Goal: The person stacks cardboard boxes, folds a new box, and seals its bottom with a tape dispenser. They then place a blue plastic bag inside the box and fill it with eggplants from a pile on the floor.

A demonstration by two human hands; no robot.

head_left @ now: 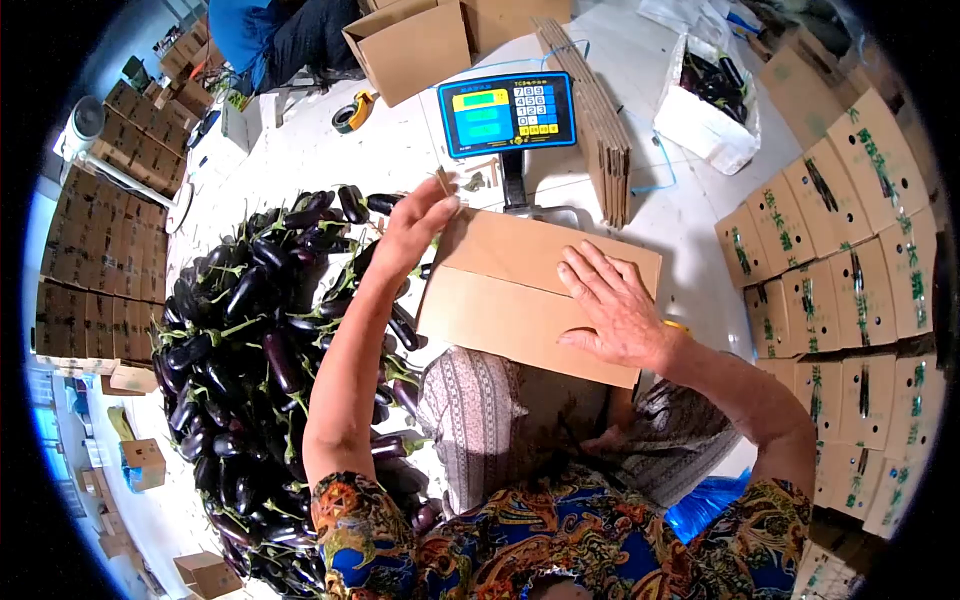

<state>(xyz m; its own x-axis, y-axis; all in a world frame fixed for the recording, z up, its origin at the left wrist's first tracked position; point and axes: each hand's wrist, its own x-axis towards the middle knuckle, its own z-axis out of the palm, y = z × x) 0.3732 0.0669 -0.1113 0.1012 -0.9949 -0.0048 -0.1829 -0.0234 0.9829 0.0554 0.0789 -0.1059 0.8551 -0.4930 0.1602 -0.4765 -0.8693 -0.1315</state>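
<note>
A closed cardboard box (500, 310) lies in front of my knees, its two top flaps meeting along a seam. My left hand (418, 225) is at the box's far left corner, fingers curled on the edge there. A thin brown strip shows by its fingertips; I cannot make out what it is. My right hand (615, 310) rests flat on the top flaps, fingers spread. Just beyond the box stands a digital scale display (508, 115) on a post; the scale's platform is mostly hidden. To the left spreads a large heap of eggplants (250, 350).
Flattened cardboard (590, 120) leans beyond the scale, near an open carton (410, 50). A tape dispenser (353, 112) lies on the floor. A white foam box (705, 110) holds eggplants. Stacked cartons (840, 260) line the right side. Another person (285, 40) sits at the back.
</note>
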